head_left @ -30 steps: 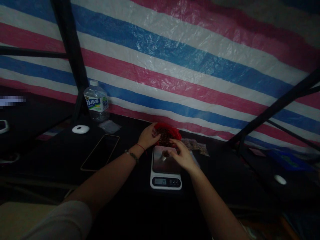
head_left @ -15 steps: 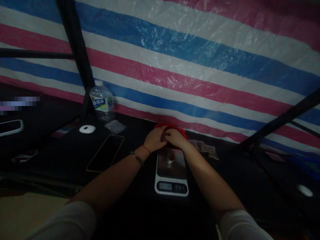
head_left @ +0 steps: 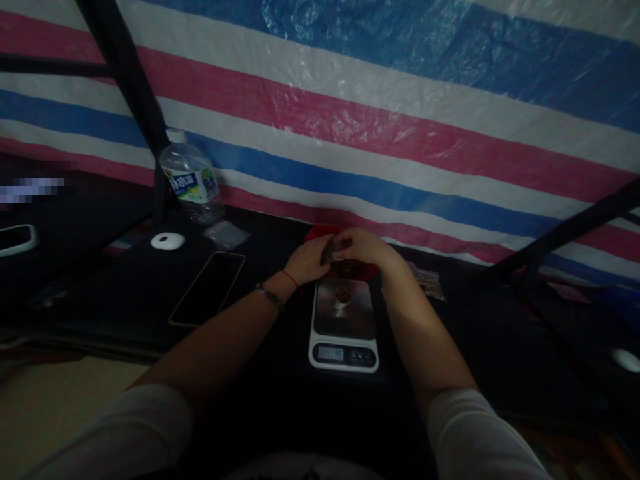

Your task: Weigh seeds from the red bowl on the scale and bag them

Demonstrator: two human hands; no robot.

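Both my hands meet over a red bowl (head_left: 315,233) just behind a white kitchen scale (head_left: 345,327). My left hand (head_left: 309,260) is closed on one side of what looks like a small clear plastic bag (head_left: 331,251). From the other side my right hand (head_left: 367,245) pinches it, fingers bent over the bowl. Dark brown contents show in the bowl beneath; the hands cover much of its rim. A small cup (head_left: 343,298) with brown bits stands on the scale's metal plate. The dim display seems to read 45.
Right of the bowl lies a clear bag of brown pieces (head_left: 428,283). On the left are a dark phone (head_left: 207,288), a white oval device (head_left: 167,241), a flat plastic bag (head_left: 227,235) and a large bottle (head_left: 191,180). Striped sheeting (head_left: 350,133) hangs behind.
My right hand has lifted and shifted right, uncovering the clear bag and more of the bowl. The scale's reading has changed. The view has tilted slightly down.
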